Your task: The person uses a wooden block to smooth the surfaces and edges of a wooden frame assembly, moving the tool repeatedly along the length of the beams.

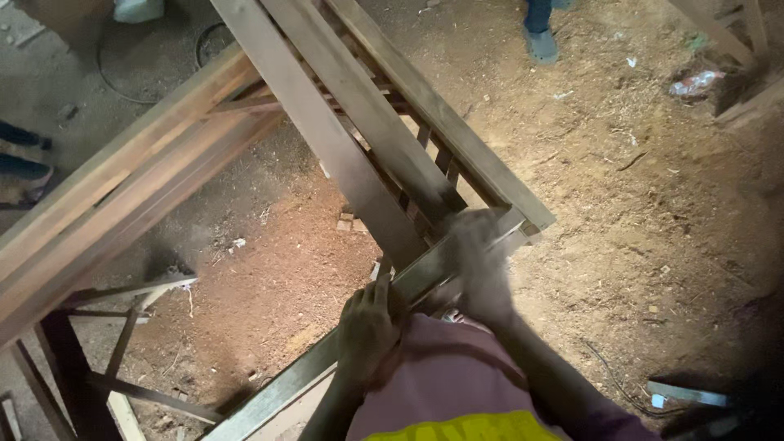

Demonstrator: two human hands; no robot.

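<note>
A large wooden frame of long planks (343, 131) and rails stands over a sawdust-covered floor. Its near cross rail (286, 384) runs diagonally right in front of me. My left hand (367, 327) rests on this rail, fingers curled over its top edge. Further right along the same rail, near the frame's corner, my right hand (482, 261) is blurred and pressed against the wood; whether it holds a small tool or only the wood cannot be told.
Another wooden frame section (114, 188) extends to the left. A person's foot in a blue shoe (541, 42) stands at the top; another person's feet (20, 167) are at the left edge. A cable (621, 388) and litter (694, 82) lie on the floor.
</note>
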